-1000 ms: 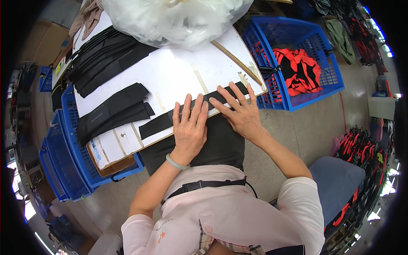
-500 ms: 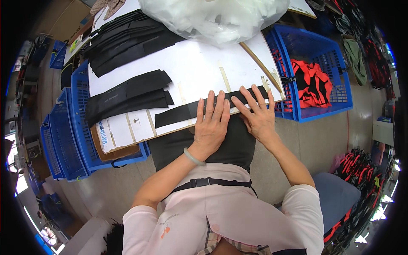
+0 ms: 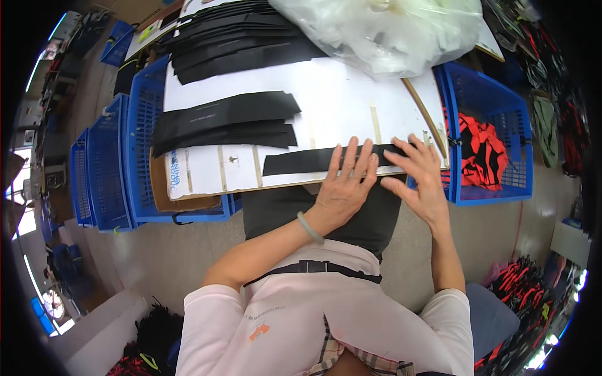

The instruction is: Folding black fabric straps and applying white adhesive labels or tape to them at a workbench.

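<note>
A single black fabric strip (image 3: 295, 162) lies flat along the near edge of the white tabletop (image 3: 342, 94). My left hand (image 3: 346, 191) rests on its middle part, palm down with the fingers stretched out. On the strip's right end lie the fingertips of my right hand (image 3: 423, 175), spread apart, the thumb held away from them near the table edge. Both hands are open and cover part of the strip. Left of it sits a small stack of similar black strips (image 3: 219, 117), slightly fanned out.
A larger pile of black strips (image 3: 241, 53) fills the far left. Far right is a translucent plastic bag (image 3: 392, 37), beside a wooden stick (image 3: 424, 116). A blue crate (image 3: 492, 197) on the right holds red-and-black pieces (image 3: 481, 153); blue crates (image 3: 143, 138) flank the table's left.
The whole view has turned and shifted, so the table sits further right and more level. My right hand has moved a little away from the left, its thumb now spread lower. My left hand stays on the strip.
</note>
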### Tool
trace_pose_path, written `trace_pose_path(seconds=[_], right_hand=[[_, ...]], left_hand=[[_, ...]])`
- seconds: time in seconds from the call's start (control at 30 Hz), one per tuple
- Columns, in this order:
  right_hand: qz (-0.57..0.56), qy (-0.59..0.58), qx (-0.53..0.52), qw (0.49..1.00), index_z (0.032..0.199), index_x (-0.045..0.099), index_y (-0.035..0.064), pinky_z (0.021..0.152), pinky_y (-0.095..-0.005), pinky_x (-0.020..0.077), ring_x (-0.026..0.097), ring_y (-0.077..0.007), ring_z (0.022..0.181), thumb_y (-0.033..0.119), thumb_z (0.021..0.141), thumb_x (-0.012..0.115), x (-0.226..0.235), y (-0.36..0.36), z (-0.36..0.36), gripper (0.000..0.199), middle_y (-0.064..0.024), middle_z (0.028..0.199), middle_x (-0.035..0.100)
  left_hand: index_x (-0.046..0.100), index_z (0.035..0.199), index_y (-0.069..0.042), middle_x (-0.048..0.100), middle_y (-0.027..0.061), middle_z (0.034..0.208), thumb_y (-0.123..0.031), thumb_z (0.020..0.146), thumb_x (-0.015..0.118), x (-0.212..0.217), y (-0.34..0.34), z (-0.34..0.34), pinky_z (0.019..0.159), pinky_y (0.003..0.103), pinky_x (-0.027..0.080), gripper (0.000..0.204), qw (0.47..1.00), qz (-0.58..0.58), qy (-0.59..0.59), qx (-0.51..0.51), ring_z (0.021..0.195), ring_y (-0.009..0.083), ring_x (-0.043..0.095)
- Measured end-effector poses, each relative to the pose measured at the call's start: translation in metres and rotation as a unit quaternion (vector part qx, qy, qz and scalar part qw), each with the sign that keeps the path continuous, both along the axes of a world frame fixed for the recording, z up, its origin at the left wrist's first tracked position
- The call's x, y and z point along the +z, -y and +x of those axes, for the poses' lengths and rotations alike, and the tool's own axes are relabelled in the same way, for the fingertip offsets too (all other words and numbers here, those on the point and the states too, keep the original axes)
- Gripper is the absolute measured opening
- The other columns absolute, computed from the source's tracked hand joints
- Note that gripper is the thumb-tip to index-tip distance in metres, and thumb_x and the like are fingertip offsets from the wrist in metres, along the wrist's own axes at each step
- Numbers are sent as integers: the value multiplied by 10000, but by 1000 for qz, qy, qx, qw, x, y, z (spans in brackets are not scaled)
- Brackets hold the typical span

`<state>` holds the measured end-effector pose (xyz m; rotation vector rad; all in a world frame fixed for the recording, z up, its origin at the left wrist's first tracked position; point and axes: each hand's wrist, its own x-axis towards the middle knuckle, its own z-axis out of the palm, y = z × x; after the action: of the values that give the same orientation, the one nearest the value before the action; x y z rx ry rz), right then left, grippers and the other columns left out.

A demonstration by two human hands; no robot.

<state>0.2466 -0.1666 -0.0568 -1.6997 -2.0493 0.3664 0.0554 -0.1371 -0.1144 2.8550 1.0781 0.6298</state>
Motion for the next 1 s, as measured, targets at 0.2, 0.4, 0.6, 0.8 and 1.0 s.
trace_pose_path(seconds=[0.2, 0.4, 0.6, 0.8, 1.0], right_hand=[[73, -62, 156, 983, 986, 682, 78, 949, -399, 388, 581, -248, 1023, 196, 712, 776, -3, -71, -95, 313, -60, 1030, 647], [28, -36, 181, 983, 811, 654, 71, 754, -364, 392, 557, -225, 806, 123, 647, 794, -26, -91, -128, 222, -43, 807, 595], [-32, -141, 170, 975, 666, 636, 53, 708, -357, 379, 549, -223, 741, 129, 676, 768, -34, -98, -132, 153, -41, 680, 596], [-30, -158, 152, 975, 652, 655, 53, 709, -339, 373, 548, -215, 705, 151, 673, 776, -33, -101, -137, 157, -34, 648, 618], [-38, -169, 133, 976, 653, 660, 68, 719, -344, 386, 573, -216, 723, 162, 660, 782, -32, -99, -133, 154, -29, 658, 627]], left_hand=[[441, 1416, -67, 435, 153, 1451, -221, 970, 474, -19, 1, 4, 1107, 522, 287, 473, 978, -164, 127, 12, 1333, 360, 408], [452, 1424, -126, 424, 144, 1471, -233, 961, 452, -14, 2, 1, 1113, 526, 275, 475, 997, -36, 56, 29, 1353, 361, 393], [439, 1432, -133, 399, 150, 1488, -229, 933, 461, -15, 1, 0, 1109, 538, 287, 509, 1000, -23, 14, 10, 1364, 369, 380], [436, 1430, -136, 392, 149, 1491, -248, 932, 448, -17, -3, -1, 1104, 544, 296, 511, 999, -32, 22, 5, 1371, 368, 371], [401, 1453, -140, 378, 144, 1505, -257, 937, 422, -15, -1, 4, 1114, 543, 286, 530, 999, -34, -6, -6, 1388, 368, 350]])
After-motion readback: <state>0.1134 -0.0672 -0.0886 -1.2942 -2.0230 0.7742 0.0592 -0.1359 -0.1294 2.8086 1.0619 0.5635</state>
